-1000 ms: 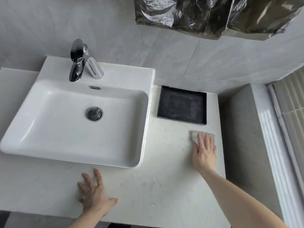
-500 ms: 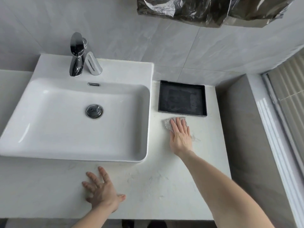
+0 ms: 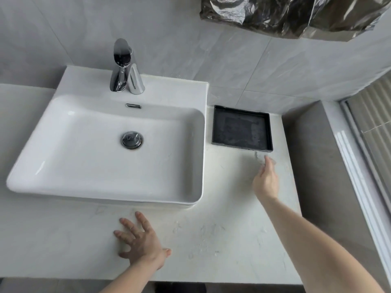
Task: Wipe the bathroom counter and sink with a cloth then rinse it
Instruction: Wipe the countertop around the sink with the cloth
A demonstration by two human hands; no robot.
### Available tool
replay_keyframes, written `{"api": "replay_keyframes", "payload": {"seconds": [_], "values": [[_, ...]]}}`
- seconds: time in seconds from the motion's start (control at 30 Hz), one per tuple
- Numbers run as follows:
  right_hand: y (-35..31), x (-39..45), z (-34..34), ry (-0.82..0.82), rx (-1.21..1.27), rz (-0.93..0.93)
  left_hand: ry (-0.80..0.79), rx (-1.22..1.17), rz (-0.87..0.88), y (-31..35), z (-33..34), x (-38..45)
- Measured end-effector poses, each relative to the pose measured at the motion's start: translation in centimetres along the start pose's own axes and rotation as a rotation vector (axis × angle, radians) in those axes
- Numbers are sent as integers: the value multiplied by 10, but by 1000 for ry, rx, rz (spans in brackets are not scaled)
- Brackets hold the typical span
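Observation:
My right hand (image 3: 265, 180) lies flat on the white counter (image 3: 222, 240), just in front of the black tray, with straight fingers pressing a small grey cloth (image 3: 258, 157). The cloth is motion-blurred and mostly hidden under the fingers. My left hand (image 3: 140, 242) rests with spread fingers on the counter in front of the white sink (image 3: 105, 144). The sink basin is dry-looking, with a chrome drain (image 3: 132, 140) in its middle and a chrome faucet (image 3: 124, 68) at the back.
A black square tray (image 3: 242, 129) stands on the counter right of the sink, against the tiled wall. A grey ledge (image 3: 309, 166) and a window frame bound the counter on the right. Dark crumpled plastic (image 3: 285, 15) hangs overhead.
My right hand slid the cloth from the counter's right edge leftwards in front of the tray, then back to the right. My left hand stayed planted on the counter.

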State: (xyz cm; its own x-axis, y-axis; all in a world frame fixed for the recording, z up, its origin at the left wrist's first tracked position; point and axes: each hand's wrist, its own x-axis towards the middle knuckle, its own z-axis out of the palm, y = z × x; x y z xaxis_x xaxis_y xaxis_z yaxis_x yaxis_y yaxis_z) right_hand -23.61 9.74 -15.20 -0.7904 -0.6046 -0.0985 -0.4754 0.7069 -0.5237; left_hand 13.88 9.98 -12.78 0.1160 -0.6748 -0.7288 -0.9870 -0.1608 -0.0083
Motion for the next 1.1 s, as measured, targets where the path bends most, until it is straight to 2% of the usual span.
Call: {"api": "replay_keyframes", "payload": {"seconds": [0.1, 0.2, 0.4, 0.6, 0.7, 0.77, 0.83, 1.0, 1.1], "values": [[-49, -30, 47, -225, -15, -311, -4, -1, -5, 2, -2, -1], [-72, -54, 85, -399, -219, -516, -12, -5, -2, 1, -1, 1], [-29, -66, 65, -354, -289, -460, -23, 12, 8, 0, 1, 4], [62, -44, 5, -145, -288, 18, -18, 12, 15, -2, 2, 4], [84, -32, -16, -63, -234, 121, -27, 21, 3, 1, 1, 5], [74, -24, -14, -47, -143, 112, -32, 23, -5, 2, 0, 4], [48, -24, -2, -108, -76, 62, -31, 26, -8, 3, -1, 4], [-31, -80, 51, -379, -193, -286, -24, 26, -2, 2, -1, 4], [-48, -107, 67, -428, -237, -405, -22, 35, 1, 2, -2, 4]]}}
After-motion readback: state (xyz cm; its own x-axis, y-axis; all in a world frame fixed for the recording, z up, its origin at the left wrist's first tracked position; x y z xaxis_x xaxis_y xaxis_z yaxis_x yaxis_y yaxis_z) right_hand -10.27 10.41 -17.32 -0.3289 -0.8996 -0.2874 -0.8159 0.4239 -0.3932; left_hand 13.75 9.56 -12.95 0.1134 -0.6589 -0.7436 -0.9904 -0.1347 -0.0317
